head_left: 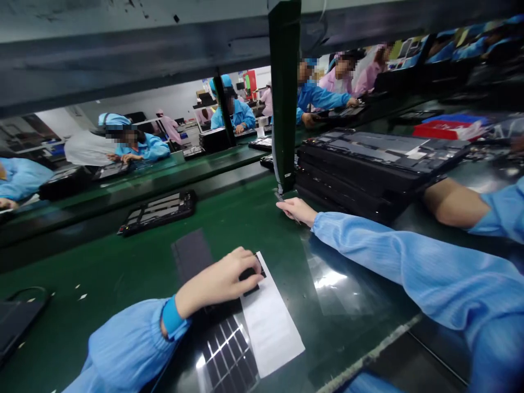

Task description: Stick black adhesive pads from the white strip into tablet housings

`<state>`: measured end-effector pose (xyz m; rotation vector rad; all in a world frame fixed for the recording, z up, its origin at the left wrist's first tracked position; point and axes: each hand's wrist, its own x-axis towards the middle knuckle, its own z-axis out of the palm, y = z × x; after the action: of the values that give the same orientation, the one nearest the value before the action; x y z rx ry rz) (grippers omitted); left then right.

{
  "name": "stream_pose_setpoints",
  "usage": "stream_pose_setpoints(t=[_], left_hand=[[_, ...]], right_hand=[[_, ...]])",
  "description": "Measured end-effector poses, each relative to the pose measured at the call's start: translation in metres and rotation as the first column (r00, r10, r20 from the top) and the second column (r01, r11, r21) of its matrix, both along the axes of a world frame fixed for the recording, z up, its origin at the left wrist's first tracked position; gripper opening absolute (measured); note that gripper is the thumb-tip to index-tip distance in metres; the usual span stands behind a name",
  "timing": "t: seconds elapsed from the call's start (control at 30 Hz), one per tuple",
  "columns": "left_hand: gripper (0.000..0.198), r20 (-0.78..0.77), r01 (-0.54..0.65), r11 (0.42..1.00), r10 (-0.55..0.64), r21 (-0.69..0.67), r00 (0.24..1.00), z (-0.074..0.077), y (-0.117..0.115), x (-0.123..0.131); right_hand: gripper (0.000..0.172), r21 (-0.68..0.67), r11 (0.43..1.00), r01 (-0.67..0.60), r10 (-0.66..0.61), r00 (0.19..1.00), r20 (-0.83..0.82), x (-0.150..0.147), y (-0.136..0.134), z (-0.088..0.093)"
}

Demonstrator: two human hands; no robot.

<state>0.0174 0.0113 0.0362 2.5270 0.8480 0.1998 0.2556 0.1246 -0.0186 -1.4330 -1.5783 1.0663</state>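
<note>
Left hand: The left hand (219,278) was curled closed, fingers over a small black rectangular piece (250,274), pressing or gripping it.

Right hand: The right hand (297,210) lay low on the bench, fingers together and reaching forward. A slim dark object (280,196) showed just beyond the fingertips; I could not tell whether the hand gripped it.

Held piece: The small black rectangular piece sat at the far end of a long white paper strip (272,327), partly hidden by the left hand.

Under the hands: The white paper strip lay across a dark sheet with a silver grid pattern (227,349). A plain dark rectangular pad (192,254) lay just left of the strip, on a glossy green workbench (347,305).

In the way: A dark green upright post (284,93) stood beyond the right hand and cut the view of the far benches. A co-worker's bare forearm and blue sleeve (454,204) came in from the right, near the stack.

Containers: A tall stack of black rectangular device frames (380,169) stood far right of the right hand. A red and blue box (448,128) sat beyond it. A black pouch with a looped cord (18,322) lay near left.

Others: Co-workers in blue smocks (141,143) worked at the far benches.
</note>
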Motion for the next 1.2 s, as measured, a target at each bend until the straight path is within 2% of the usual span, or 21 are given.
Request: stream_pose_setpoints(t=[0.13,0.23,0.4,0.57,0.77,1.2], left_hand=[[0.011,0.020,-0.040,0.991,0.037,0.131,0.999,-0.032,-0.003,0.000],[0.010,0.030,-0.054,0.975,0.049,0.213,0.998,-0.043,0.000,0.003],[0.010,0.039,-0.069,0.970,0.062,0.232,0.997,-0.043,-0.001,0.006],[0.011,0.055,-0.082,0.975,0.072,0.208,0.996,-0.044,-0.001,0.005],[0.011,0.034,-0.093,0.981,0.089,0.170,0.995,-0.046,-0.001,0.005],[0.014,0.041,-0.105,0.981,0.100,0.162,0.994,-0.047,0.000,0.006]], right_hand=[[0.037,-0.039,0.999,0.013,-0.009,0.994,0.111,-0.010,0.011,0.009],[0.034,-0.009,1.000,-0.011,0.013,0.984,0.178,-0.030,0.027,0.017],[0.029,0.096,0.994,-0.045,0.013,0.949,0.314,-0.062,0.057,0.020],[0.030,0.216,0.975,-0.051,-0.055,0.886,0.460,-0.067,0.071,0.007],[0.029,0.251,0.952,-0.175,-0.012,0.799,0.601,-0.069,0.069,-0.001],[0.030,0.259,0.906,-0.333,0.016,0.639,0.769,-0.073,0.059,-0.001]])
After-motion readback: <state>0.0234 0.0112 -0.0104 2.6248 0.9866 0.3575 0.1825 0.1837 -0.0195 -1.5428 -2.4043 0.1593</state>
